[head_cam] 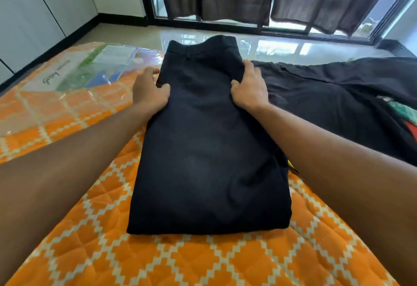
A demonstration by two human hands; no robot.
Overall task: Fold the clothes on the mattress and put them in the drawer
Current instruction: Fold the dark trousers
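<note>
Your forearms frame the head view, reaching over the orange quilted mattress [203, 261]; dark trousers [209, 150] lie on it lengthwise, already folded into a long, flat, fairly smooth panel, waistband at the far end. Your left hand [150, 91] and right hand [248, 89] each pinch a side edge near the far end. Judged: first garment part-folded; black clothes [338, 96] heaped just to the right remain; no drawer in sight
</note>
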